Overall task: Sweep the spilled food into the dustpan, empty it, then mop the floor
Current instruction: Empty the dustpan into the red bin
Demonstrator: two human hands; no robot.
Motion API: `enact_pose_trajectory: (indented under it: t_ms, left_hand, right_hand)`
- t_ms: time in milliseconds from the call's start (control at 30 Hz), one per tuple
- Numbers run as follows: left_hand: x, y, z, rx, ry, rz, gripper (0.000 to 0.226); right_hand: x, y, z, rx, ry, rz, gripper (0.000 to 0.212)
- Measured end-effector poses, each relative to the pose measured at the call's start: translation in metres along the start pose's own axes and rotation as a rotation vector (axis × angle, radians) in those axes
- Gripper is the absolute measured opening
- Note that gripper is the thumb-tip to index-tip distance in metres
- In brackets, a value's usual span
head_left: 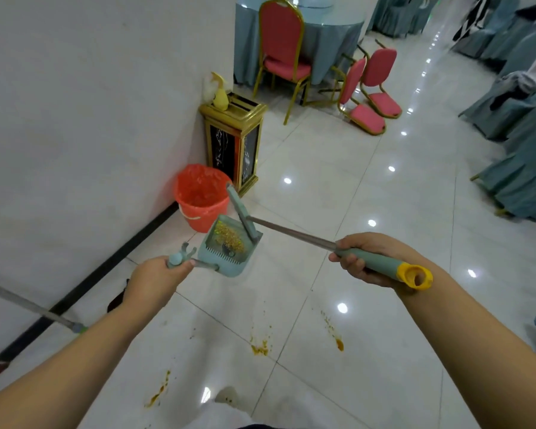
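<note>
Teal dustpan (226,252) holding yellow food, orange stains (259,349) on floor

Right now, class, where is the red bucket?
In the head view, left of centre: the bucket stands against the wall, beside the gold bin, just beyond the dustpan.

The dustpan (226,249) with food in it hangs just before the bucket (200,196), which stands beside the wall-side bin (234,140).

I see a teal dustpan (226,252) holding yellow-orange crumbs (229,238), a teal broom handle (369,261) with a yellow cap, an orange-red bucket (200,196), pink chairs (283,41) with gold frames, and orange stains (259,348) on white floor tiles (369,382).
</note>
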State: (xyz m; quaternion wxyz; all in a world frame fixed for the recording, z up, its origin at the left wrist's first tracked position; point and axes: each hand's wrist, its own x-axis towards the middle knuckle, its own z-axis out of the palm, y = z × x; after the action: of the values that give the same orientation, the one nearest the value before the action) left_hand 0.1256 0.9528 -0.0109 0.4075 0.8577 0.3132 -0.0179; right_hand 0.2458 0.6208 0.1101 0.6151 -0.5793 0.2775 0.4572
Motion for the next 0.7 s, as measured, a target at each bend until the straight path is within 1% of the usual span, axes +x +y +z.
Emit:
enact_pose_trajectory:
  t_ms: [167, 233, 333, 467, 600, 700]
  left_hand:
    - [0.03, 0.03, -0.017, -0.002, 0.108, -0.017, 0.047]
    - [0.04, 0.043, -0.023, -0.023, 0.159, -0.036, 0.043]
    - [0.055, 0.065, -0.03, 0.025, 0.206, -0.02, 0.034]
    - [0.086, 0.101, -0.025, 0.206, 0.263, 0.005, 0.037]
    - [0.129, 0.13, -0.004, 0.383, 0.249, 0.024, 0.036]
    - [0.16, 0.144, 0.018, 0.549, 0.218, 0.078, 0.038]
  right_hand:
    - [0.021, -0.064, 0.004, -0.006, -0.08, -0.03, 0.02]
    - [0.029, -0.087, 0.003, -0.005, -0.109, -0.035, 0.022]
    - [0.042, -0.119, -0.002, 0.008, -0.147, -0.04, 0.023]
    - [0.059, -0.166, -0.015, -0.02, -0.195, -0.052, 0.022]
    - [0.082, -0.203, -0.034, -0.027, -0.229, -0.054, 0.023]
    - [0.102, -0.221, -0.052, -0.056, -0.255, -0.049, 0.019]
